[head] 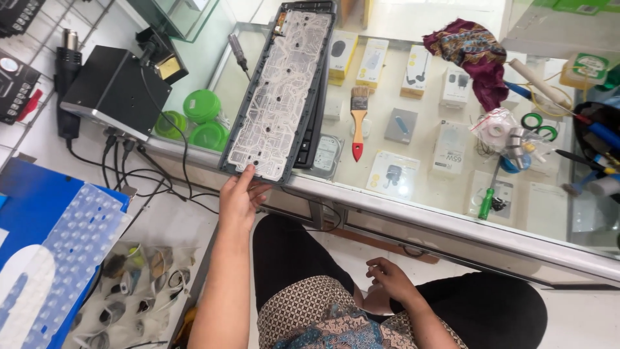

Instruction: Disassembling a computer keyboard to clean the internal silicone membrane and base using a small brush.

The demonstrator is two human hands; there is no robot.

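Looking down from the head camera, I start at the far left of my left hand [240, 197]: a clear sheet of rubber key domes [68, 255] lies over a blue box [39, 194], and below it a plastic bag of small parts [132, 291] sits on the floor. Up and left of the hand stands a black soldering station [113, 90] with cables trailing down, and just beyond it are green round lids [201, 106] under the glass.

My left hand is raised, fingers loosely spread, with the fingertips touching the near bottom edge of the opened keyboard [281, 90]. It does not wrap around the keyboard; I cannot tell whether it pinches the edge. The keyboard lies lengthwise on the glass counter [452, 223], its white membrane circuit sheet facing up, with a second dark keyboard half tucked under its right side. A screwdriver [238, 55] lies just left of its far end.

Right of that hand, a paintbrush with a red handle tip [357, 123] rests on the glass. Small boxed accessories show inside the case beneath.

My right hand [387, 281] rests low by my lap, fingers curled and holding nothing, well apart from the keyboard. Up and right of it lie a green-handled screwdriver [485, 201], tape rolls [533, 121] and a maroon patterned cloth [475, 52].
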